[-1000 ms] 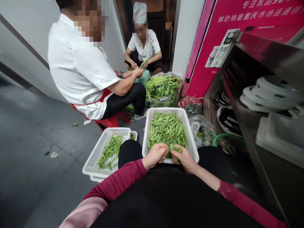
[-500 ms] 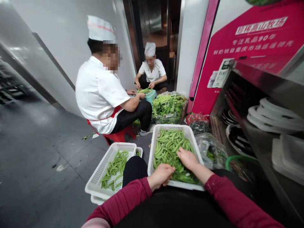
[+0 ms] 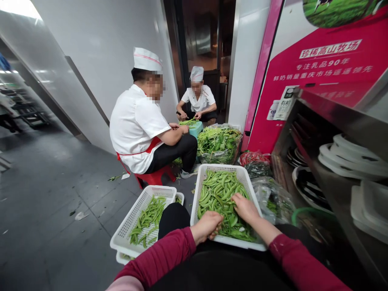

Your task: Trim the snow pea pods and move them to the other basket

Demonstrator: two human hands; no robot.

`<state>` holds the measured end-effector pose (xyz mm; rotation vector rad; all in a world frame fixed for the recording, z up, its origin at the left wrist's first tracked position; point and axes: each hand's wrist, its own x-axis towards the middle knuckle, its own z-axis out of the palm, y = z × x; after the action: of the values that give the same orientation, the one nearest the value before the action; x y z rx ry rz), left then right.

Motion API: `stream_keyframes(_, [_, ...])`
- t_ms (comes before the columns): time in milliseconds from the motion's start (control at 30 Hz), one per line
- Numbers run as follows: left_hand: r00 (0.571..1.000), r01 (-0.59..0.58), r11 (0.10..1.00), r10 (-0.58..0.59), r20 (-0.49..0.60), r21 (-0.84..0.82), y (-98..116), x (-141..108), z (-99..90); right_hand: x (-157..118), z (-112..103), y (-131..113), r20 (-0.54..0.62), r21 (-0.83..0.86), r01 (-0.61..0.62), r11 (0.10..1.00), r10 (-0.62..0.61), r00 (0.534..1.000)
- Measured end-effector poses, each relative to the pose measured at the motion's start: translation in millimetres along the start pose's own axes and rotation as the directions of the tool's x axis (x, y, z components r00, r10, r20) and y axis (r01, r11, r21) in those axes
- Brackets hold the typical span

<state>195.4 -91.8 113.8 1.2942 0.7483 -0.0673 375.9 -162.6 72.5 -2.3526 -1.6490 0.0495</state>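
Observation:
A white perforated basket (image 3: 195, 202) full of green pea pods (image 3: 222, 190) rests at my lap. Over its near left part, my left hand (image 3: 207, 226) is closed, fingers curled inward; what lies inside them is hidden. My right hand (image 3: 246, 208) reaches over the right side of the pile, thumb and fingertips pinched on a pod among the others. To the left, a second white basket (image 3: 121, 230) contains a smaller heap of pea pods (image 3: 148, 220) and sits on another white tray beside my knee.
A co-worker in white (image 3: 139, 125) sits on a red stool (image 3: 154, 178); another person (image 3: 198, 99) crouches by the doorway, handling stems. Leafy greens (image 3: 218, 141) fill a bag ahead. Plastic bags (image 3: 273, 198), a green-rimmed bin (image 3: 315, 212) and a metal shelf with plates (image 3: 354, 157) stand right.
The view has tilted up slightly, so the scene sits lower. My hands stay over the basket in nearly the same closed poses, the right one still at the pods.

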Motion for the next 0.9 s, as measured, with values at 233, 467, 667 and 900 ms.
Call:
stream_keyframes(233, [0.990,-0.141,0.984,0.143,-0.004,0.108,11,0,0.4,-29,-30,-13,-0.018,0.550,0.004,0.835,0.007,1.000])
stream_keyframes(467, [0.981,-0.181,0.978,0.172,0.088,0.106,11,-5,5.0,-45,-45,-33,-0.015,0.661,-0.016,0.751,0.034,0.999])
stream_keyframes(667, [0.978,-0.204,0.972,0.196,0.078,0.113,14,-13,3.0,-46,-44,-38,-0.012,0.675,-0.079,0.734,0.117,0.993])
stream_keyframes(900, [0.969,-0.241,0.944,0.248,-0.004,0.226,8,-9,4.6,-52,-56,-59,0.157,0.941,-0.201,0.273,0.174,0.972])
